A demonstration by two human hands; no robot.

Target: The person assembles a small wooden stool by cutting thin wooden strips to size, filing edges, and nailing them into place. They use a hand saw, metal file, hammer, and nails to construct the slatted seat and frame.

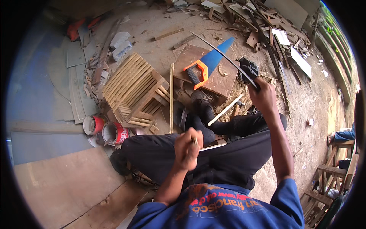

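Right hand (pixel 262 97), fingers fully curled, grips long-bladed knife (pixel 236 65), left hand (pixel 187 152) fisted on slim stick (pixel 195 141); probably trimming, next stroke calling for steady aim.

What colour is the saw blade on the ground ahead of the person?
The saw blade is blue; the head view shows it best.

A dusty, grey-brown floor (pixel 301 103), littered with chips, runs back to a heap of scrap wood (pixel 263 28) at the upper right. Daylight comes in beside it — past long weathered rails (pixel 335 51) with greenery (pixel 330 17) beyond. Wooden furniture (pixel 332 170) stands lower right; flat boards (pixel 68 179) lie lower left.
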